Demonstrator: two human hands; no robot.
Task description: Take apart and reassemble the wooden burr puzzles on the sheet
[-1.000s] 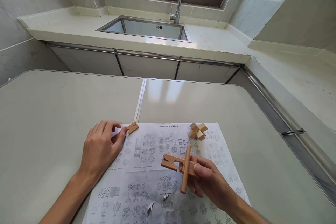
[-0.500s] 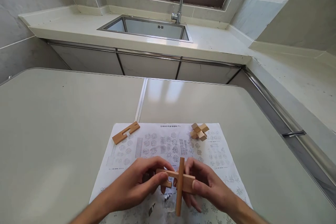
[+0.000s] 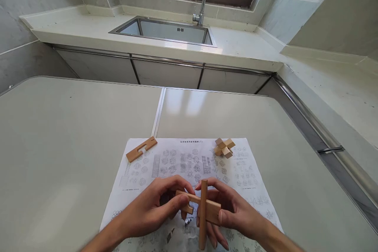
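Two wooden pieces, crossed and held at lower centre of the frame. The notched bar (image 3: 213, 213) lies roughly crosswise; its left end is pinched between thumb and fingers of the left hand (image 3: 159, 206), and its right end is gripped by the right hand (image 3: 236, 210), thumb in front. The crossing bar (image 3: 202, 220) stands nearly vertical in the picture, seen narrow side on. Both pieces are probably light, stiff and smooth without being slippery; the narrow wood beside the notch is likely the weakest part, so the solid ends offer the safest hold. Above the left hand, a loose notched piece (image 3: 133, 155) lies at the upper left corner of the printed sheet (image 3: 122, 201); a small wooden cross (image 3: 225, 148) rests at its upper right. Hidden: the joint between the bars, and several right fingertips. The sheet's lower edge and both forearms are cut off; its small diagrams are illegible.
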